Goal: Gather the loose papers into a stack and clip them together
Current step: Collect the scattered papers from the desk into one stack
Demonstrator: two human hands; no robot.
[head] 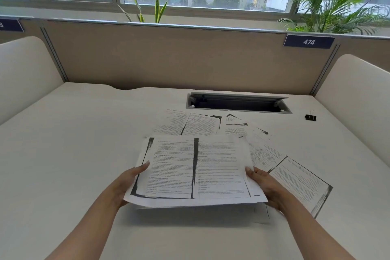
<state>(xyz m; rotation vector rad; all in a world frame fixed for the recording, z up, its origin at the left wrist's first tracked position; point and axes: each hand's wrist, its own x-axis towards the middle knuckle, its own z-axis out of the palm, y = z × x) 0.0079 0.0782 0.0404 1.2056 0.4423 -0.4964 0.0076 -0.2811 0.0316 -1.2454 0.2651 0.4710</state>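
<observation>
Both hands [128,183] [263,186] hold paper stack [194,171] — binder clip [310,117] apart.

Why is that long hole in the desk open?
Why, I cannot tell. The hatch is open: its lid is tipped back, showing a dark hollow. The clip lies beside it.

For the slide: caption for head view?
Both hands lift printed paper sheets above white desk; black binder clip waits.

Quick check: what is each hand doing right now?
Left hand: closed on the left edge of the held papers.
Right hand: closed on the right edge of the same papers.
</observation>
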